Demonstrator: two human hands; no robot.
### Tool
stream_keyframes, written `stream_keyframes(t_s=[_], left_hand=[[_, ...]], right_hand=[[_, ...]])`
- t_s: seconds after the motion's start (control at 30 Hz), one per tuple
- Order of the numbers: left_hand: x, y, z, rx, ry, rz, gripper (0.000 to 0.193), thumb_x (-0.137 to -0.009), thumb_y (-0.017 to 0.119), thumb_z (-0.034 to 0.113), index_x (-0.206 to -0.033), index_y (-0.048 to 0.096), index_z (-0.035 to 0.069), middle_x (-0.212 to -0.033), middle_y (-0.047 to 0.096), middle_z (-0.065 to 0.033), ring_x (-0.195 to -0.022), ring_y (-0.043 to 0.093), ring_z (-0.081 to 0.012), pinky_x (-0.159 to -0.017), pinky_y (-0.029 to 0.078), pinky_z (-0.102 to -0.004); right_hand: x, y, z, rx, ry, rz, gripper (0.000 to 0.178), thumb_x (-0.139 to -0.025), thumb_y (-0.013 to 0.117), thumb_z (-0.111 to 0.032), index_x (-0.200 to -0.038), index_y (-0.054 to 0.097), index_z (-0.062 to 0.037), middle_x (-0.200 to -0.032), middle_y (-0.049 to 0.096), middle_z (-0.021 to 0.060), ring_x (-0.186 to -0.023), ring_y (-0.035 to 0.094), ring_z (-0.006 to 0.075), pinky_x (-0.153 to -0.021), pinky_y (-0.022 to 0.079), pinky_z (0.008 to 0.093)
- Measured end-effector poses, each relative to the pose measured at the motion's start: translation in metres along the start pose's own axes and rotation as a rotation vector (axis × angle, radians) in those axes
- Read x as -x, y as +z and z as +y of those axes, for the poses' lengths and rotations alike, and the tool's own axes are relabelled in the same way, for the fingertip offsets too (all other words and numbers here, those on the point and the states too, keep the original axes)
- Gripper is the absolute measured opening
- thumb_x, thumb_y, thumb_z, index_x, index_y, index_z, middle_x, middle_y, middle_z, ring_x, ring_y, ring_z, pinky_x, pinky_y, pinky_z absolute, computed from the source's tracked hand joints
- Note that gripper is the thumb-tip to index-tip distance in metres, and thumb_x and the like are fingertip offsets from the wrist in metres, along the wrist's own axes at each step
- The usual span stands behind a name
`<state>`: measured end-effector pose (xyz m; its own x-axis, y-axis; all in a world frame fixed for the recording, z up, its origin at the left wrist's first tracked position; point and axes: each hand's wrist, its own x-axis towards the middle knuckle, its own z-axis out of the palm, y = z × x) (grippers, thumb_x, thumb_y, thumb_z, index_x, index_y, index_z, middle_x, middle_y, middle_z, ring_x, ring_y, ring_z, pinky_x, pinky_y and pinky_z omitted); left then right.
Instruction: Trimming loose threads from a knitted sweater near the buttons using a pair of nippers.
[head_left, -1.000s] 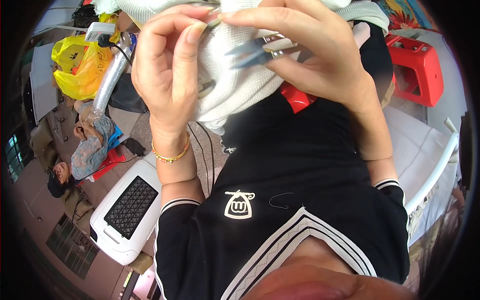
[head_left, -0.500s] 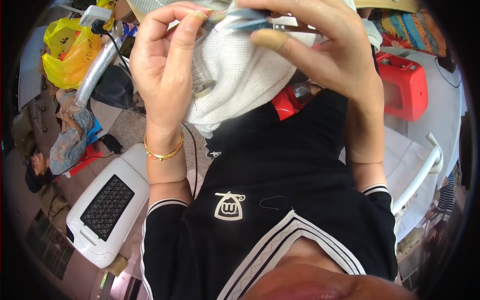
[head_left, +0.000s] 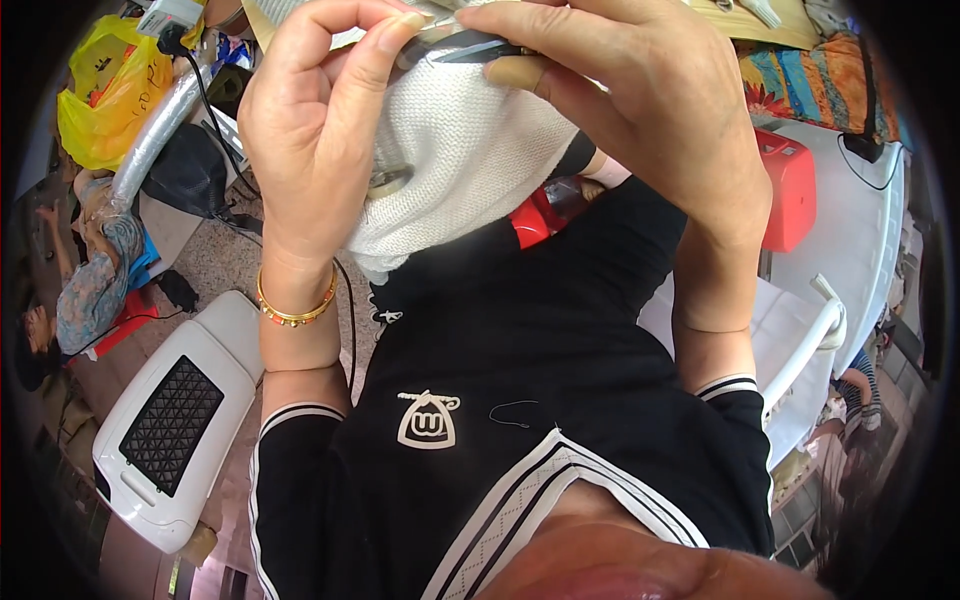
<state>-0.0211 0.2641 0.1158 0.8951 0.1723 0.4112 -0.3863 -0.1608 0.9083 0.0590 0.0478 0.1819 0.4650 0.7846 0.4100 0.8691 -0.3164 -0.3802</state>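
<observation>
A cream-white knitted garment [head_left: 470,160] hangs over my lap, in front of my black shirt. My left hand [head_left: 310,140] is closed in a pinch at the garment's upper part; what exactly lies between the fingertips is too small to tell. In my right hand [head_left: 660,120] is a pair of small dark thread snips [head_left: 470,50], thumb below and fingers above. Their blades point left, over the knit and close to my left fingertips. A round button-like piece [head_left: 390,182] shows on the knit beside my left palm.
A white plastic chair-like thing with a black lattice panel [head_left: 172,425] stands at left. Beyond lie a yellow bag [head_left: 115,95] and a black bag [head_left: 187,170]. Another person [head_left: 100,260] sits far left. At right are a red plastic thing [head_left: 790,190] and a white table [head_left: 850,220].
Both hands have shifted slightly left in the picture, along with the whole scene. The snips' blades now sit nearer to my left fingertips, and my right hand is turned more back-up.
</observation>
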Motion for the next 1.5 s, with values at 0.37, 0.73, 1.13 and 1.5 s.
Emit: stream_keyframes(t_s=[0.37, 0.73, 1.13, 1.5], left_hand=[[-0.003, 0.001, -0.002, -0.004, 0.029, -0.038, 0.015, -0.102, 0.057, 0.006, -0.113, 0.061, -0.004, -0.111, 0.067, -0.0094, -0.093, 0.060, -0.0076, -0.082, 0.049, -0.0201], [0.003, -0.002, -0.003, 0.077, -0.023, 0.004, 0.014, -0.103, 0.056, 0.008, -0.111, 0.061, -0.003, -0.113, 0.067, -0.0087, -0.087, 0.056, -0.0056, -0.081, 0.047, -0.0195], [0.002, 0.007, 0.004, 0.291, -0.020, -0.038, 0.012, -0.102, 0.057, 0.005, -0.109, 0.060, -0.004, -0.111, 0.068, -0.0123, -0.101, 0.064, -0.0136, -0.091, 0.050, -0.0254], [0.001, 0.009, 0.008, 0.088, 0.024, -0.058, 0.011, -0.102, 0.056, 0.004, -0.109, 0.060, -0.004, -0.112, 0.067, -0.0101, -0.095, 0.060, -0.0093, -0.087, 0.048, -0.0222]], right_hand=[[-0.014, -0.011, -0.016, -0.037, 0.056, -0.042, 0.031, -0.077, 0.078, -0.013, -0.107, 0.070, -0.0076, -0.085, 0.057, 0.0059, -0.075, 0.060, 0.0256, -0.065, 0.049, 0.0348], [-0.009, -0.001, -0.016, -0.035, 0.062, 0.039, 0.027, -0.080, 0.077, -0.013, -0.106, 0.071, -0.0078, -0.086, 0.058, 0.0060, -0.076, 0.061, 0.0262, -0.064, 0.049, 0.0357], [0.000, 0.031, 0.017, 0.202, -0.349, 0.377, 0.030, -0.081, 0.076, -0.016, -0.108, 0.068, -0.0075, -0.085, 0.056, 0.0067, -0.079, 0.060, 0.0270, -0.066, 0.049, 0.0364], [-0.011, -0.003, -0.013, 0.041, -0.038, 0.047, 0.014, -0.080, 0.071, -0.012, -0.091, 0.067, -0.0056, -0.082, 0.053, 0.0051, -0.077, 0.060, 0.0229, -0.063, 0.049, 0.0350]])
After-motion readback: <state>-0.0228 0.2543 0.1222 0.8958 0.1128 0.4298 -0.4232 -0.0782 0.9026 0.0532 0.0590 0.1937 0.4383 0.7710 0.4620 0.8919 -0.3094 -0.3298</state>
